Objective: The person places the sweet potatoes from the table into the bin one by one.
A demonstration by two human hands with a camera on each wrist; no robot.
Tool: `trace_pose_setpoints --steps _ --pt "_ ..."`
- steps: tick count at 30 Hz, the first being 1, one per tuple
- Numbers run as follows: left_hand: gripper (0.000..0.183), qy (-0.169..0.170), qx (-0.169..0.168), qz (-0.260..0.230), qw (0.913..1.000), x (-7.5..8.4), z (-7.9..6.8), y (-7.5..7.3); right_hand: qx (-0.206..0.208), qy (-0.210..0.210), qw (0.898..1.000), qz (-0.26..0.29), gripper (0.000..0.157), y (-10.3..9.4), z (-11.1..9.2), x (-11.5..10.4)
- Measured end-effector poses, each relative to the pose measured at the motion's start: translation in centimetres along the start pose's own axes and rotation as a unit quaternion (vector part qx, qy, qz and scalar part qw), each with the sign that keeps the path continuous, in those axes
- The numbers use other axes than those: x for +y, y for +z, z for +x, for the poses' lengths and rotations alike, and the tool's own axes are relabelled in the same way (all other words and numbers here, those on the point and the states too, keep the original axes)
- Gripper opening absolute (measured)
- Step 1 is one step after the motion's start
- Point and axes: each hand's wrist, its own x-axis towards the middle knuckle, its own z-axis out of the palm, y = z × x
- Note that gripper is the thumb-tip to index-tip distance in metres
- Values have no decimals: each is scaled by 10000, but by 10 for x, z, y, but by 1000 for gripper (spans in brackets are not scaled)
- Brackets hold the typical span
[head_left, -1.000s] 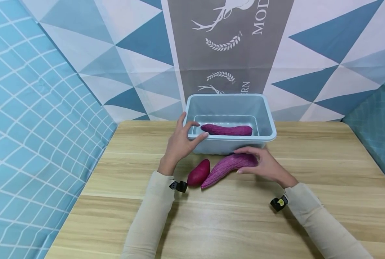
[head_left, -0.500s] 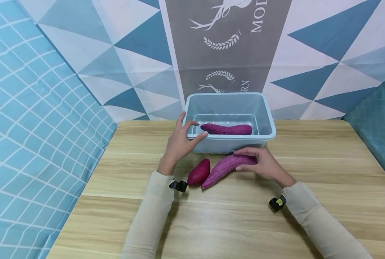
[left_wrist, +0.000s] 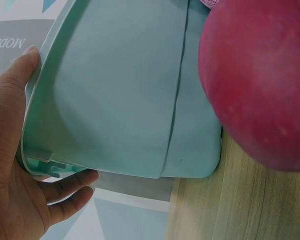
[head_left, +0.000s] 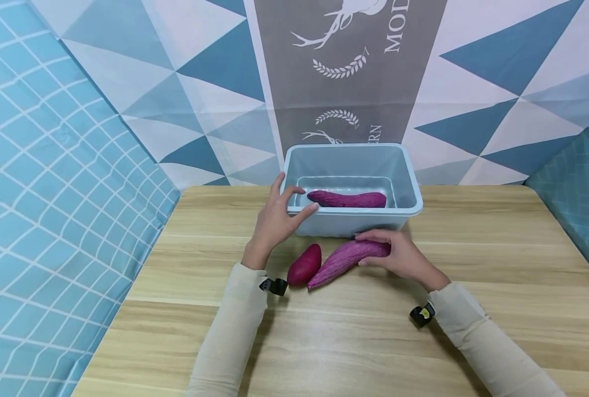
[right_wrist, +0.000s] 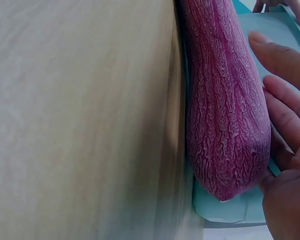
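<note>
My left hand (head_left: 275, 220) holds the front left corner of a light blue plastic bin (head_left: 349, 223); in the left wrist view its thumb lies on the rim and its fingers are at the side wall. On the table in front of the bin, my right hand (head_left: 400, 253) grips the thick end of a long, wrinkled purple eggplant (head_left: 341, 262), thumb on the near side and fingers on the far side. Beside the eggplant's narrow end lies a smooth, dark red sweet potato-like vegetable (head_left: 304, 265). A second purple eggplant (head_left: 349, 199) rests inside the bin.
The wooden table (head_left: 324, 347) reaches back to a patterned wall covering (head_left: 215, 82), and the bin stands near that far edge. Blue checked cloth (head_left: 51, 193) hangs along the left side. Each wrist carries a small black camera.
My right hand has shifted slightly left with the thick end of the eggplant. The left hand, the bin and the red vegetable have kept their places.
</note>
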Motion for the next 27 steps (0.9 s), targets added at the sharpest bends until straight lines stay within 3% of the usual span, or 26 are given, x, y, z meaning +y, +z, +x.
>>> trace_pose_setpoints --steps 8,21,27 --pt "60 37 -13 -21 10000 -1 0 2 -154 75 9992 -365 58 3 -6 13" --pt "58 24 38 16 10000 -1 0 1 -257 118 9994 -220 59 4 -6 19" --pt "58 26 38 38 10000 -2 1 1 -110 170 9994 -263 57 4 -6 19"
